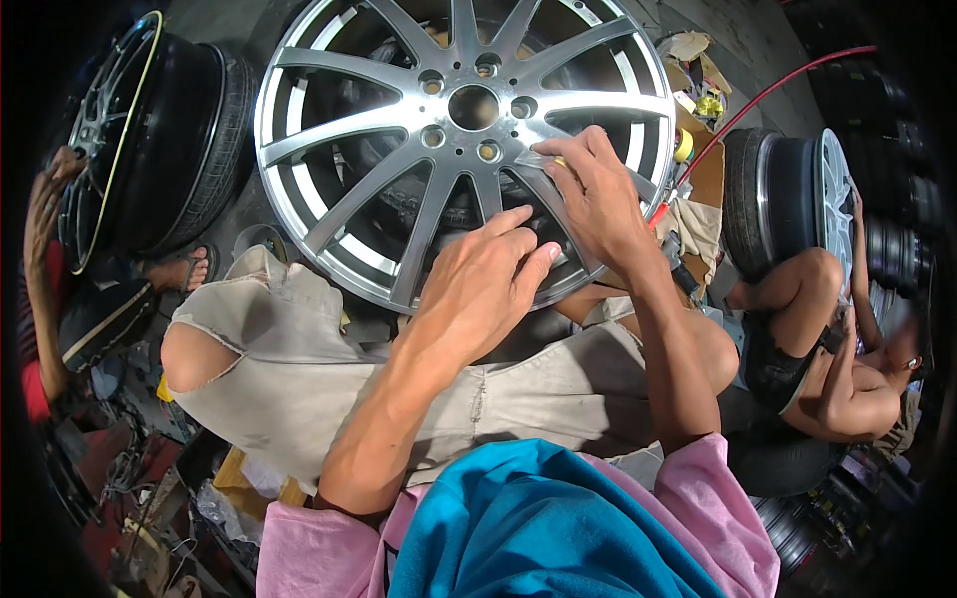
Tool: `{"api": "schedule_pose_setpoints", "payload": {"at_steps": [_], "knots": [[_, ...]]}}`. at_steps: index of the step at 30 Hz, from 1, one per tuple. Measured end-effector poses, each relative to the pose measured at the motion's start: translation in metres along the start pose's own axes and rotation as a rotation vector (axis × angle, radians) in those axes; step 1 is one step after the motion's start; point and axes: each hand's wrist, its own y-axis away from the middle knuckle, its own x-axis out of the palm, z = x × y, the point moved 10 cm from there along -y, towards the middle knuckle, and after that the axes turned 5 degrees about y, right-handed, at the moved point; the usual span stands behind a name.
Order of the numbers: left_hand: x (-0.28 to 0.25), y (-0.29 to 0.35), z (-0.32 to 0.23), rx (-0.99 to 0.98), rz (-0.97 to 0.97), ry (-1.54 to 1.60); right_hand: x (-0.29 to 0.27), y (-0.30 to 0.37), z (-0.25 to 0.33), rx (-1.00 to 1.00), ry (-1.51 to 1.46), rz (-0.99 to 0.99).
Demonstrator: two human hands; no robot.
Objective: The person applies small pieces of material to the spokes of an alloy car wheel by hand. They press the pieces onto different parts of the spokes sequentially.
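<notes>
On the lap sits a silver alloy wheel [464, 110]; left hand [483, 284] grips its lower rim, right hand [598, 194] pinches grey sandpaper [538, 154] against a spoke.

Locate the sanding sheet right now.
Head view, upper centre-right: the grey sanding sheet lies under the right hand on a spoke of the silver alloy wheel, just below the hub.

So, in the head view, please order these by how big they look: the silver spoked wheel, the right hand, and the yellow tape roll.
1. silver spoked wheel, by far the largest
2. right hand, resting on a spoke
3. yellow tape roll, smallest; it lies farther back, so nearness may exaggerate the gap.
</notes>
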Motion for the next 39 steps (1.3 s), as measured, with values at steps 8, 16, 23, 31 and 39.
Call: {"api": "schedule_pose_setpoints", "payload": {"at_steps": [8, 16, 23, 31, 39], "knots": [[0.002, 0.000, 0.002, -0.027, 0.014, 0.007, 0.006, -0.002, 0.010, -0.112, 0.124, 0.012], [0.003, 0.001, 0.001, -0.048, 0.023, -0.002, 0.006, -0.003, 0.011, -0.105, 0.146, 0.019], [0.003, 0.000, 0.002, -0.040, 0.026, -0.006, 0.001, 0.000, 0.006, -0.104, 0.129, 0.041], [0.003, 0.000, 0.011, -0.079, 0.002, -0.013, -0.007, 0.017, 0.002, -0.115, 0.140, 0.069], [0.003, -0.005, 0.021, -0.089, -0.042, -0.034, -0.015, 0.031, -0.002, -0.174, 0.119, 0.067]]}}
